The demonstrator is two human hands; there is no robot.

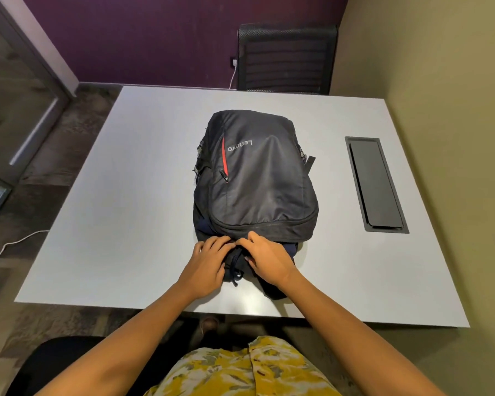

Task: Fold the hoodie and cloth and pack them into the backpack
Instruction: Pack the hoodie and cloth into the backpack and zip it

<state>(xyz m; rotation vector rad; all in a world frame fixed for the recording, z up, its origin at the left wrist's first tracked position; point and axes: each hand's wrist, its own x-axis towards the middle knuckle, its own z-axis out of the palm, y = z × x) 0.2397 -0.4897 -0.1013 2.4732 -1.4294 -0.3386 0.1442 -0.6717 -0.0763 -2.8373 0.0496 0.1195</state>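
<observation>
I noted my left hand (209, 260) and right hand (267, 260) pressed flat, fingers together, on the soft navy hoodie (235, 267) bulging from the backpack (257, 178) mouth. Beyond, the smooth dark backpack lay flat on the grey table (126, 195).

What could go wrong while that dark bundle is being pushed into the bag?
1. The hoodie sticks out of the backpack mouth; a hard push might undo its fold.
2. A drawstring dangles loose between the left hand and right hand; it could snag in the zip later.
3. The backpack lies free on the table and may slide away.
</observation>
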